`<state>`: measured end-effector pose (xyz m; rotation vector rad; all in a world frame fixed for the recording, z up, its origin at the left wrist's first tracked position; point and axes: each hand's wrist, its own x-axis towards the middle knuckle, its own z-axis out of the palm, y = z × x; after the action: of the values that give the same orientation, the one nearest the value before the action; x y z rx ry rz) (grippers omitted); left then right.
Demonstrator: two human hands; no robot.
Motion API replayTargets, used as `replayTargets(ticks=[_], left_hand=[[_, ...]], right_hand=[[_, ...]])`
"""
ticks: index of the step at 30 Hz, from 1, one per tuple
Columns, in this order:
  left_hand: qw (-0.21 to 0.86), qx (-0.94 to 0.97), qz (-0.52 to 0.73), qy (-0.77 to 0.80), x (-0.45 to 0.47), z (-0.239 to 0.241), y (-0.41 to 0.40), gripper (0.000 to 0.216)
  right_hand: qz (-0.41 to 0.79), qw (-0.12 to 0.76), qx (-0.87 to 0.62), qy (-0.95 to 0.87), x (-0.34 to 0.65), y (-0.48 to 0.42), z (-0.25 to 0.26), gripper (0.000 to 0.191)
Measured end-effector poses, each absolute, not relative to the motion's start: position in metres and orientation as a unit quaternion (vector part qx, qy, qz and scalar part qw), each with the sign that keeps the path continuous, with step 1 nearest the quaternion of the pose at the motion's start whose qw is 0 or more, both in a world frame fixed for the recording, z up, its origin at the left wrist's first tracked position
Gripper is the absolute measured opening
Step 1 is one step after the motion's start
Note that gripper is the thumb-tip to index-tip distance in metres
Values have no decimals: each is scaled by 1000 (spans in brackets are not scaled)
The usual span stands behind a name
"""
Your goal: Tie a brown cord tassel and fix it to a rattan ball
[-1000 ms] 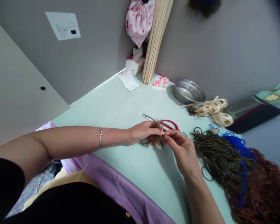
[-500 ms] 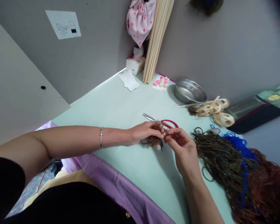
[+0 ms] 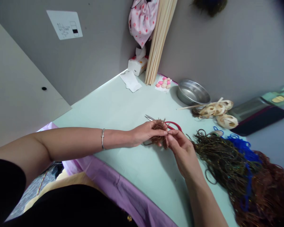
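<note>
My left hand [image 3: 145,134] is closed around a small fringed bundle of brown yarn [image 3: 159,127], whose cut ends stick out above and below the fingers. The fingertips of my right hand [image 3: 182,146] pinch at the right side of this bundle, with the thumb against the index finger. What exactly lies in that pinch is too small to make out. Behind the bundle a pair of red-handled scissors [image 3: 174,126] lies on the table, blades pointing left, partly hidden by the yarn and hands.
Heaped skeins of dark green yarn [image 3: 217,151], blue yarn [image 3: 243,146] and brown yarn [image 3: 272,189] lie on the right. Behind them are woven pale balls [image 3: 227,121], a bottle [image 3: 248,108] and a metal bowl [image 3: 193,92]. Wooden strips [image 3: 159,41] lean in the corner by a tissue pack [image 3: 137,65].
My right hand has shifted slightly, its fingertips now close against the bundle. The bundle has turned a little in my left hand, covering more of the scissors.
</note>
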<state>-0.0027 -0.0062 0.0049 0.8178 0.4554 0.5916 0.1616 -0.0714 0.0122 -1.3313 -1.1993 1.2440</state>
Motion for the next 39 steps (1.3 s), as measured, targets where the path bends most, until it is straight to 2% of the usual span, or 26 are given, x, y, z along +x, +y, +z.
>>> replayTargets(ticks=[4, 9, 11, 14, 17, 19, 21, 24, 26, 31, 37, 39], left_hand=[[833, 416, 278, 235, -2, 6, -9, 14], [839, 423, 254, 228, -2, 8, -10, 17], [837, 447, 248, 197, -2, 7, -11, 17], [822, 467, 272, 178, -1, 6, -11, 18], [843, 424, 282, 175, -1, 5, -10, 23], [862, 383, 273, 189, -3, 5, -8, 26], [868, 351, 277, 215, -4, 3, -5, 26], [864, 335, 295, 234, -4, 1, -4, 22], [860, 346, 297, 230, -3, 1, -5, 20], [862, 379, 274, 196, -3, 5, -7, 13], [860, 375, 257, 231, -3, 5, -6, 10], [863, 373, 257, 224, -3, 5, -6, 11]], right_hand=[[458, 456, -567, -511, 160, -73, 13, 14], [337, 471, -621, -528, 154, -74, 17, 8], [368, 482, -612, -507, 153, -72, 15, 7], [509, 495, -573, -411, 154, -69, 12, 6], [618, 457, -534, -352, 155, -68, 9, 6], [641, 435, -525, -351, 156, -68, 9, 8], [592, 452, -556, -368, 160, -68, 9, 13], [416, 505, -620, -433, 166, -69, 8, 18], [353, 507, -616, -488, 168, -70, 10, 21], [436, 435, -551, -563, 167, -72, 15, 17], [482, 502, -540, -474, 174, -71, 19, 14], [469, 480, -552, -495, 174, -71, 20, 13]])
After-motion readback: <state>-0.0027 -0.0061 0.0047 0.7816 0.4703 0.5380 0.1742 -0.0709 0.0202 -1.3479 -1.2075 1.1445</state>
